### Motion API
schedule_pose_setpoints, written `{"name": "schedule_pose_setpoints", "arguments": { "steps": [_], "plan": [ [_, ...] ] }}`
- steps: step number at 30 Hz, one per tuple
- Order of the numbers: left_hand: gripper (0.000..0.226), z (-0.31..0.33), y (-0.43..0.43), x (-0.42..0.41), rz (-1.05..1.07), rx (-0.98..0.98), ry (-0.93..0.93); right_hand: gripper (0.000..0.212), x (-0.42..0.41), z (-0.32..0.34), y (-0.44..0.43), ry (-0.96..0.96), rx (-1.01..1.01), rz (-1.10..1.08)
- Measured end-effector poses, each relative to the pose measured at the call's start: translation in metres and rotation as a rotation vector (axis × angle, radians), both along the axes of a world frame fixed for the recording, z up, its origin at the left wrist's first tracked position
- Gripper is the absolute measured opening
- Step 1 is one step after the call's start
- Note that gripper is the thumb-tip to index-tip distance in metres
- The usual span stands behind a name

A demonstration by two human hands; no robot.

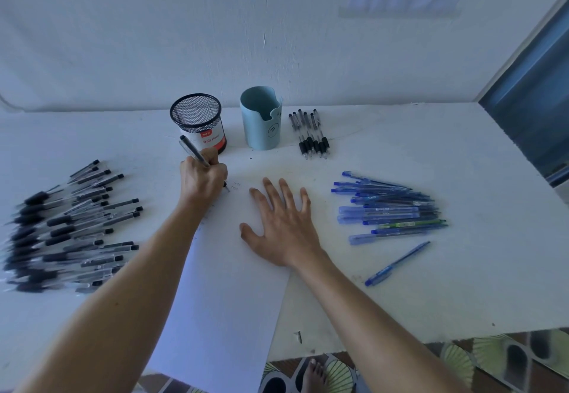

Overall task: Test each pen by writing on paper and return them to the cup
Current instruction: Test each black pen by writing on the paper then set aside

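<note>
Left hand: the left hand (201, 178) is curled round a pen (192, 151) in a writing grip; the barrel is clear with a dark cap end that tilts up and away towards the cups; the tip is down on the paper (221, 285) just right of the knuckles

Writing: beside the tip are two short handwritten lines (236, 185), one under the other; they are small and faint and seem to read "Test"; more faint marks run down the sheet's left edge, too small to read

Right hand: the right hand (281, 223) lies flat, palm down, fingers spread and straight, pressing on the paper and holding nothing

Paper: a large white sheet, lying askew on the white counter (431, 300); its near corner hangs over the front edge

Mesh cup: a black wire-mesh cup (197, 115) stands just beyond the left hand; its white and red label (212, 138) reads "Ball Pens"; the brand mark above is too blurred to read

Blue cup: a pale blue cup (261, 124) with a cut-down rim stands to the right of the mesh cup; a simple drawn face shows on its front

Pens by the wall: a short row of clear pens with black grips (311, 134) lies right of the blue cup

Pens at right: a heap of blue pens (388, 208) with one green pen (412, 224) in it; a single blue pen (397, 263) lies apart, nearer the front edge; their printing is unreadable

Pens at left: a big heap of black-capped pens (70, 226), blurred
</note>
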State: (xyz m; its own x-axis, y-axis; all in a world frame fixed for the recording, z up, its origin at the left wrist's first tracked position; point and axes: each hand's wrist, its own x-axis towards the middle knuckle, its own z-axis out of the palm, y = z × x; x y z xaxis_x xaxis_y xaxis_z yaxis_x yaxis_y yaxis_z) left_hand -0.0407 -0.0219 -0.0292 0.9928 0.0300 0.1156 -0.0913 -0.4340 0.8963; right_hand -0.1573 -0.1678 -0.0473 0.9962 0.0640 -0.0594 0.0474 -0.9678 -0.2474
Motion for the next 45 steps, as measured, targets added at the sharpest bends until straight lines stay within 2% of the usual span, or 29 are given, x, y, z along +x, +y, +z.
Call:
{"name": "schedule_pose_setpoints", "arguments": {
  "steps": [19,34,45],
  "plan": [
    [0.018,-0.0029,0.0001,0.0008,-0.013,0.006,0.000,0.075,0.0006,-0.0015,-0.0002,0.000,0.003,0.000],
    [0.021,-0.0006,-0.0023,-0.0034,-0.045,0.093,-0.039,0.075,0.0003,0.0002,0.0005,0.008,0.005,-0.002],
    [0.015,0.0013,-0.0052,-0.0056,-0.059,0.100,-0.052,0.075,0.0001,-0.0004,0.0003,0.009,-0.002,-0.003]
  ]
}}
